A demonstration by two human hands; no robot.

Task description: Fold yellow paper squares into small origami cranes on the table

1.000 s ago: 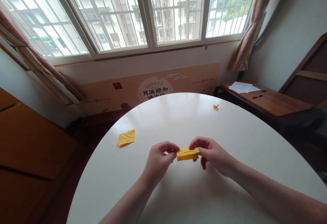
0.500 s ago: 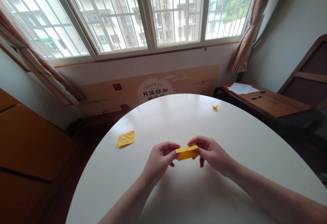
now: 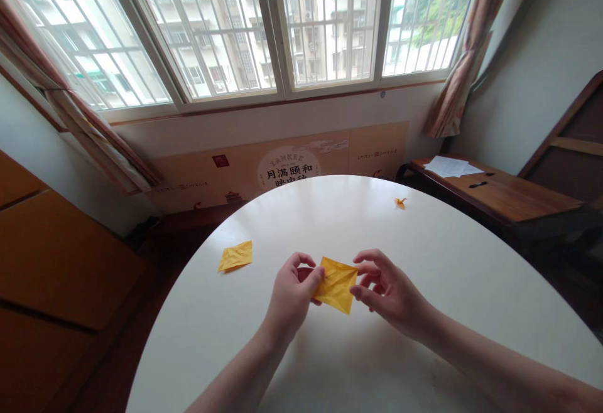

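A square of creased yellow paper (image 3: 337,286) is held above the white table, its flat face toward me. My left hand (image 3: 293,287) pinches its left edge, thumb on top and fingers behind. At the paper's right edge is my right hand (image 3: 387,286), fingers curved and apart, with thumb and fingertips close to the edge or lightly touching it. The right hand does not appear to grip the sheet.
On the round white table (image 3: 207,337) another creased yellow paper piece (image 3: 235,257) lies to the left. A small folded orange-yellow paper figure (image 3: 400,203) sits near the far right edge. Beyond the table, a wooden bench (image 3: 522,196) bears white papers (image 3: 451,166).
The yellow paper was folded over into a narrow strip between both hands; now it is opened out to a square. My right hand's fingers have spread, while the left keeps its pinch.
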